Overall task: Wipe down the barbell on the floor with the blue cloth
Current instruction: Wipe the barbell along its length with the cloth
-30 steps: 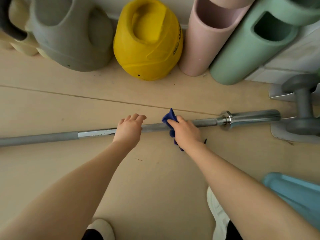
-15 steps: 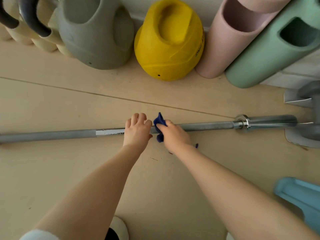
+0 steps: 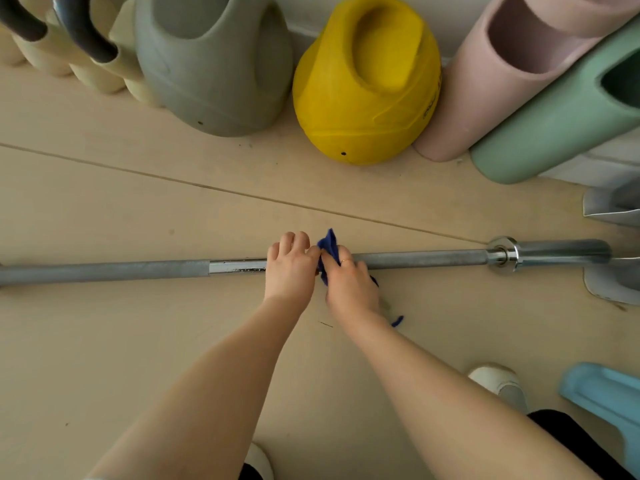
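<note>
We're clamping the blue cloth (image 3: 328,250) round the grey steel barbell (image 3: 422,259) with our right hand (image 3: 351,284), left hand (image 3: 290,268) gripping the bar alongside; knuckles touching, we're risking a pinch.

Dark lettering on right flank of yellow kettlebell (image 3: 363,91), cut off at edge, too blurred to read. Nothing else lettered.

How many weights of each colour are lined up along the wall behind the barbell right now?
Grey: 1
Yellow: 1
Pink: 1
Green: 1
Cream: at least 2, cut off at the left edge
Total: at least 6
</note>
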The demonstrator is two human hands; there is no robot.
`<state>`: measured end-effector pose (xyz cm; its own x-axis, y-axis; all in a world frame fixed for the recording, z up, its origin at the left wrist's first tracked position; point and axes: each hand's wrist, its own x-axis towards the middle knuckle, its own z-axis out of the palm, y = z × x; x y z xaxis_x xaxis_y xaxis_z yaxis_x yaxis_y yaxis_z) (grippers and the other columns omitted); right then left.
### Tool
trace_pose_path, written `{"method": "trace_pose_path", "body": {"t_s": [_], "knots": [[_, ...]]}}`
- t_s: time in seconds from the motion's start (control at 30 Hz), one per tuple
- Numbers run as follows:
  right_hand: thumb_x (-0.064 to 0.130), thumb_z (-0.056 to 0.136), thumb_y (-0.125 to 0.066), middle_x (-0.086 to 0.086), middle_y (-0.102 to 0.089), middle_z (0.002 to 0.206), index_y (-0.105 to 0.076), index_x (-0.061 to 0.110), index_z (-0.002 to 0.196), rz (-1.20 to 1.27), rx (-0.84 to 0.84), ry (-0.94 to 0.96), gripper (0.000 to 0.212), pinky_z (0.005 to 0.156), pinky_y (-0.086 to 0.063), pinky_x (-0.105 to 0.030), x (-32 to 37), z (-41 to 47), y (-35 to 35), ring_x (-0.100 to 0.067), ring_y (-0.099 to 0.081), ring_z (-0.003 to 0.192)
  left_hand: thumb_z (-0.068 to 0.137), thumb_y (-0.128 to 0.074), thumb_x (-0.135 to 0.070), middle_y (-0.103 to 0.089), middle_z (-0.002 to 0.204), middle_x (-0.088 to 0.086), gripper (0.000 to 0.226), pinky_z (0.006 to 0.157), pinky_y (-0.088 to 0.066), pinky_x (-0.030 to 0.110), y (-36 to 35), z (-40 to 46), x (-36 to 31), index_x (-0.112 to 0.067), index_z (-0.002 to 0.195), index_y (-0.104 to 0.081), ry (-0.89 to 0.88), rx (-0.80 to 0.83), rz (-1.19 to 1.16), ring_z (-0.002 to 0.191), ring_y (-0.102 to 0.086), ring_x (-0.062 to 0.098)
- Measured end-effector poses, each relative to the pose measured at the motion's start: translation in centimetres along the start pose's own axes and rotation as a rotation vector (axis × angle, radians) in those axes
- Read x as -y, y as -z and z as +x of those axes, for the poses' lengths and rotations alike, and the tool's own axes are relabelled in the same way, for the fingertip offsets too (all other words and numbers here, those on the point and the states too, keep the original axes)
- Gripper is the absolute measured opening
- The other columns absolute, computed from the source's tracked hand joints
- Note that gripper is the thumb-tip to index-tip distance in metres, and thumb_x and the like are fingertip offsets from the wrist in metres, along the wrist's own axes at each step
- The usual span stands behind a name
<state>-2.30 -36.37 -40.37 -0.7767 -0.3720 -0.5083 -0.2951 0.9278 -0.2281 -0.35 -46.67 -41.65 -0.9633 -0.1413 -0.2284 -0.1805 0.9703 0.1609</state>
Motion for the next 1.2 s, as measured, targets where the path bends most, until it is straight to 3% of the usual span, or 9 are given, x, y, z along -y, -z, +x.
{"method": "trace_pose_path", "body": {"t_s": [0.1,0.2,0.33,0.5,0.67,0.87,1.0,1.1,1.2], "knots": [[0.017,0.095,-0.042,-0.001,-0.029,0.146,-0.017,0.031,0.146,-0.117,-0.022,0.045,0.058,0.08,-0.044,-0.038,-3.2,0.0,1.0,-0.03,-0.043,0.11,0.051,-0.087,-0.014,-0.064,0.09,0.009,0.026,0.072,-0.048,0.037,0.2,0.4,0.2,-0.012,0.07,-0.071,0.052,0.047,0.002,0.092,-0.061,0.033],[0.02,0.096,-0.041,0.001,-0.03,0.146,-0.018,0.033,0.145,-0.144,-0.086,-0.12,0.056,0.082,-0.043,-0.035,-6.5,-0.8,1.9,-0.026,-0.043,0.11,0.084,-0.063,-0.01,-0.05,0.121,0.012,0.019,0.092,-0.032,0.041,0.1,1.2,0.1,-0.008,0.102,-0.067,0.076,0.078,-0.06,0.121,-0.038,0.034],[0.016,0.094,-0.043,-0.003,-0.025,0.15,-0.019,0.028,0.146,-0.112,-0.117,-0.249,0.059,0.085,-0.044,-0.038,-5.7,-0.1,2.1,-0.029,-0.044,0.112,0.091,-0.05,-0.009,-0.046,0.124,0.005,0.024,0.096,-0.025,0.036,0.0,2.6,0.3,-0.014,0.112,-0.061,0.084,0.11,-0.026,0.122,-0.029,0.03],[0.009,0.094,-0.043,-0.007,-0.022,0.149,-0.014,0.025,0.148,-0.087,-0.091,0.031,0.063,0.079,-0.046,-0.039,0.5,1.2,0.2,-0.03,-0.044,0.112,0.093,-0.043,-0.015,-0.054,0.124,-0.001,0.031,0.097,-0.028,0.035,0.2,2.6,0.8,-0.018,0.124,-0.048,0.108,0.064,-0.091,0.124,-0.036,0.024],[0.018,0.095,-0.037,-0.002,-0.023,0.149,-0.01,0.034,0.147,-0.134,-0.032,0.089,0.06,0.077,-0.041,-0.037,-3.5,2.7,2.1,-0.031,-0.04,0.112,0.093,-0.051,-0.023,-0.047,0.137,-0.003,0.042,0.107,-0.021,0.037,0.1,2.2,1.3,-0.02,0.133,-0.04,0.065,0.109,-0.066,0.136,-0.027,0.022],[0.009,0.095,-0.038,0.0,-0.023,0.152,-0.019,0.031,0.147,-0.292,-0.081,-0.196,0.06,0.088,-0.043,-0.037,-13.8,2.3,5.6,-0.03,-0.042,0.116,0.086,-0.06,-0.005,-0.052,0.135,0.012,0.025,0.104,-0.029,0.045,-0.2,2.9,1.0,-0.004,0.111,-0.063,0.076,0.034,-0.057,0.134,-0.036,0.035],[0.009,0.094,-0.037,-0.005,-0.026,0.15,-0.025,0.024,0.145,-0.234,-0.128,-0.318,0.054,0.09,-0.043,-0.042,-15.6,2.9,5.9,-0.034,-0.04,0.118,0.053,-0.083,0.006,-0.066,0.115,0.018,0.034,0.084,-0.05,0.047,-0.4,2.9,0.5,-0.002,0.084,-0.071,0.03,0.002,0.052,0.107,-0.061,0.039],[0.012,0.092,-0.046,-0.002,-0.019,0.153,-0.02,0.025,0.147,-0.172,-0.109,-0.239,0.062,0.091,-0.043,-0.039,-13.5,2.7,5.1,-0.032,-0.039,0.117,0.046,-0.081,0.007,-0.068,0.108,0.018,0.045,0.078,-0.052,0.044,-0.5,2.8,0.3,0.0,0.088,-0.071,-0.015,-0.002,0.148,0.099,-0.065,0.037],[0.007,0.09,-0.048,0.0,-0.016,0.154,-0.016,0.027,0.147,-0.147,-0.069,-0.032,0.069,0.093,-0.044,-0.038,-10.4,2.9,4.0,-0.029,-0.038,0.118,0.056,-0.075,-0.004,-0.066,0.112,0.014,0.038,0.083,-0.05,0.039,-0.1,3.1,-0.1,-0.002,0.094,-0.071,-0.042,0.072,0.324,0.104,-0.061,0.031]]}}
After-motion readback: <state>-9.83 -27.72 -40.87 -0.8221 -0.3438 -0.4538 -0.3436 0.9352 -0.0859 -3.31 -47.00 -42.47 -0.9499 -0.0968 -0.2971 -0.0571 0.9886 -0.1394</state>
